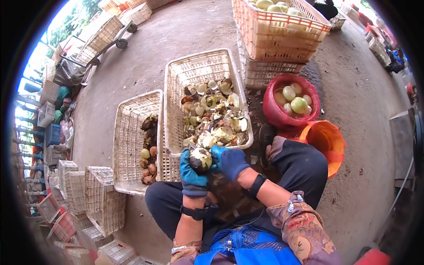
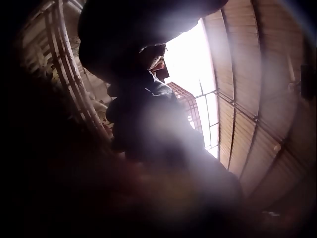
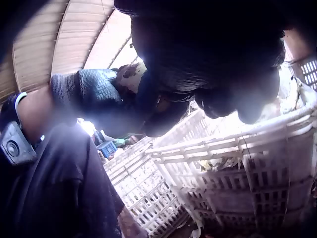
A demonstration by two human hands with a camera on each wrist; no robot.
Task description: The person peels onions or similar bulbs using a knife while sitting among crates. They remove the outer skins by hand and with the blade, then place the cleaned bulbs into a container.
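Observation:
Blue work gloves cover both hands. A round onion, pale with dark blackened patches, sits in the grip of the left hand above the near rim of a crate of peelings. From the other side, the right hand has its fingers and thumb against the onion. In the right wrist view, part of the onion shows between the left hand and the dark, curled right hand. The left wrist view is mostly shadow, with the onion hidden.
Left of the peelings stands a second crate with brown onions and dark scraps. Peeled onions fill part of a red mesh-lined basket at right, beside an orange bucket. Stacked crates stand beyond; more crates lie at left.

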